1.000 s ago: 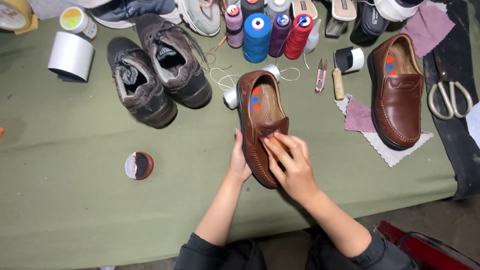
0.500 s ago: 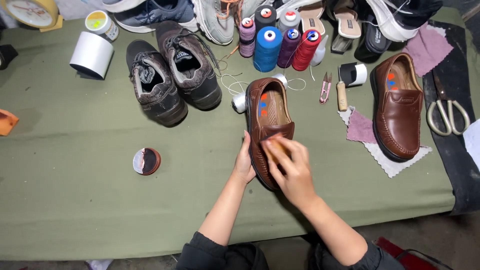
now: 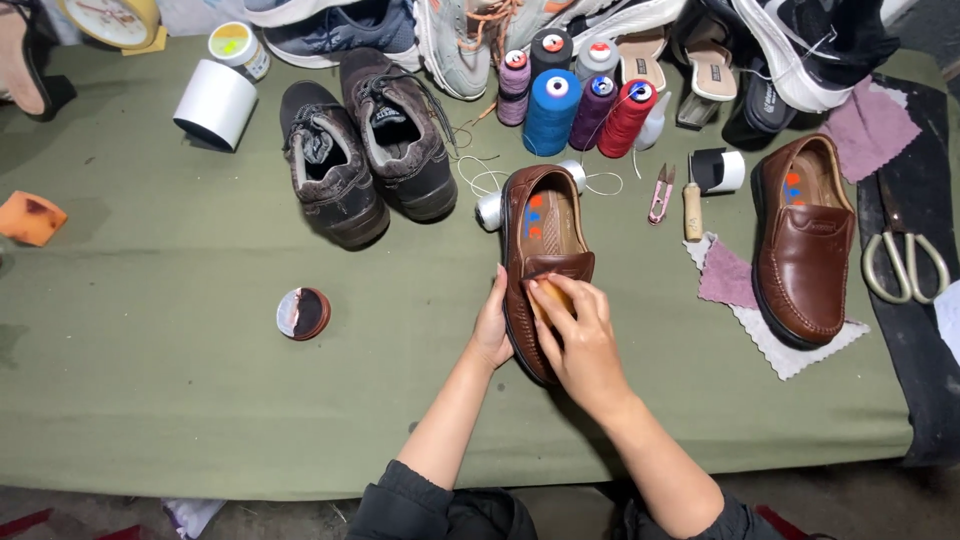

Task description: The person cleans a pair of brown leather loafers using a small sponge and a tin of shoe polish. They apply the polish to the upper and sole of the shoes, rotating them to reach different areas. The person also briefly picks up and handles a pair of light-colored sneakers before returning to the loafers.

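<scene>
A brown leather loafer (image 3: 537, 225) lies on the green cloth-covered table (image 3: 150, 400), toe toward me. My left hand (image 3: 492, 325) steadies the loafer's left side near the toe. My right hand (image 3: 575, 335) presses a small orange sponge (image 3: 556, 296) onto the loafer's upper; my fingers cover most of the sponge. The matching brown loafer (image 3: 805, 240) rests to the right on pink and white cloth pieces (image 3: 735, 285).
An open round polish tin (image 3: 303, 313) sits to the left. A pair of dark brown lace-up shoes (image 3: 365, 160), thread spools (image 3: 570, 100), a white roll (image 3: 215, 105), snips (image 3: 660, 195), an awl (image 3: 692, 210), scissors (image 3: 905, 265) and an orange sponge (image 3: 30, 218) lie around.
The camera view has shifted, so everything sits lower and further right in the picture. My right hand has slid slightly over the loafer's upper with the sponge; my left hand stays on its side.
</scene>
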